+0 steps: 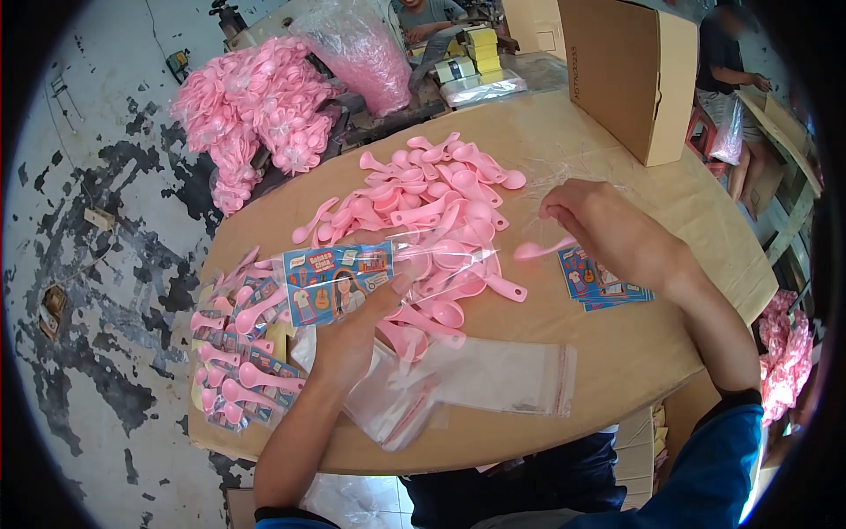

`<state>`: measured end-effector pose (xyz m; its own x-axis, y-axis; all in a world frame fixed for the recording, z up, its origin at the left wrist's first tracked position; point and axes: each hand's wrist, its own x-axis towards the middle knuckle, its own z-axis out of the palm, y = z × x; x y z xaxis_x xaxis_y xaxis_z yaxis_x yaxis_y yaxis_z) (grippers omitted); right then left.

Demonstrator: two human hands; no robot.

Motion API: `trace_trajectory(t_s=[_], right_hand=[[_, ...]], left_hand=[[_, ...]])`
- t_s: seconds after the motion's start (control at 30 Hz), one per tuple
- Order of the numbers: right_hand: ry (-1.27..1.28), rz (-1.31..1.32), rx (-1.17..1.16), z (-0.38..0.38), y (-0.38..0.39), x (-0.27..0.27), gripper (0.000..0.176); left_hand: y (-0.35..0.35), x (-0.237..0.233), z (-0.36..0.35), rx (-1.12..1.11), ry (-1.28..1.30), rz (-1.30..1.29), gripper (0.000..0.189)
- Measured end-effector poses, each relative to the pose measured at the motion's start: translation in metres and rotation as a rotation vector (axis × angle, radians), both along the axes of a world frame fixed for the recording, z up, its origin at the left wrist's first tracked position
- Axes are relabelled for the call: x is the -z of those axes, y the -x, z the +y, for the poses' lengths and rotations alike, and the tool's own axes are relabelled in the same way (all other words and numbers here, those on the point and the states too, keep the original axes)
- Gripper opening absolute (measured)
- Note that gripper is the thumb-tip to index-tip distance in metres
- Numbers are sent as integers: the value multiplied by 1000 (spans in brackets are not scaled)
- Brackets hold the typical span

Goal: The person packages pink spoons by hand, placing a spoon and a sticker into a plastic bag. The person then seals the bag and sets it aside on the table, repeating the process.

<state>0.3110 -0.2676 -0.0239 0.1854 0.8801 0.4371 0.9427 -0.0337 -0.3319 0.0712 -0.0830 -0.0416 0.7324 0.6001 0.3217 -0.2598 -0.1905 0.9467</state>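
My left hand (357,322) grips a clear plastic bag with a printed blue and red card (339,280) inside. The bag's clear end stretches right over the pile. Above a small stack of similar cards (586,284), my right hand (608,225) is closed with its fingers curled. A pink measuring spoon (536,250) sticks out from under it, bowl to the left, its handle end hidden by the hand. Many loose pink spoons (410,194) are heaped mid-table. Flat clear bags (520,375) lie along the near side.
Filled packets (242,388) with spoons and cards are stacked at the left edge. Behind stand bundles of pink packets (256,106), a big clear sack (370,62) and a cardboard box (617,75). Thin clear strips (573,172) lie beyond my right hand. Other people sit at the back.
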Motion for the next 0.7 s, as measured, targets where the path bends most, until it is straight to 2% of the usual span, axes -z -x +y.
trace_trajectory(t_s=[0.1,0.2,0.3,0.4,0.5,0.6,0.7], right_hand=[[29,21,0,3,0,-4,19],[148,230,31,4,-2,-2,20],[156,337,-3,3,-12,1,23],[125,328,-105,2,-19,2,23],[216,185,-33,-1,-20,-6,17],[-50,106,-105,-7,-14,-29,15],[-462,-169,-165,10,-23,-19,15]], left_hand=[[2,-3,-5,-53,87,63,48],[1,-4,-6,-21,65,41,47],[0,1,-2,15,36,-7,46],[-1,4,1,17,18,-32,45],[0,0,-4,33,29,-28,46],[-2,1,-7,-25,29,-65,42],[-1,-3,-17,15,51,-59,42]])
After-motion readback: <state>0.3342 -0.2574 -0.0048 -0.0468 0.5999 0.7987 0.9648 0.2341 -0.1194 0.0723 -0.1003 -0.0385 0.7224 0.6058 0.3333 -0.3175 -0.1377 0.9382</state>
